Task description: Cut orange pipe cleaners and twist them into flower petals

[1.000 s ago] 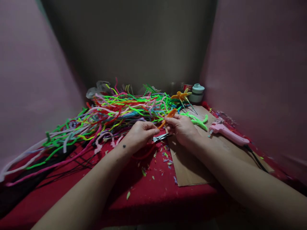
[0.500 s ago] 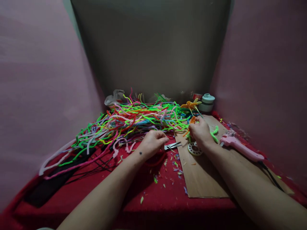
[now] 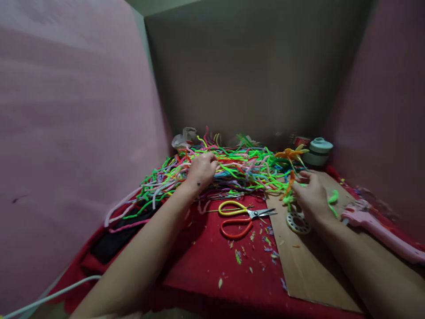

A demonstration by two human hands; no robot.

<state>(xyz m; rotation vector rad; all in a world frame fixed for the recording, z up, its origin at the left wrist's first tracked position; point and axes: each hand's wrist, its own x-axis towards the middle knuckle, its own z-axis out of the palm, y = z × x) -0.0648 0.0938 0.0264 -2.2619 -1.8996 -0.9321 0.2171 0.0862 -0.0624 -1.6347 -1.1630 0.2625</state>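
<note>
My left hand is over a tangled pile of many-coloured pipe cleaners, its fingers curled together. What they pinch, if anything, is hidden among the strands. My right hand is closed at the fingertips on an orange pipe cleaner piece, above a green fuzzy piece. Below that hand, a pale ring-shaped disc with holes lies on a brown board. Scissors with one yellow and one red handle lie partly open on the red cloth, touched by neither hand.
At the right is a pink glue gun. An orange pipe-cleaner flower stands behind my right hand, near a pale blue-green jar. Small fuzzy clippings dot the cloth. Pink walls rise at both sides.
My left hand has moved up and away from the scissors to the pile, leaving their handles in full view. The camera has turned left. My right hand stays by the orange piece.
</note>
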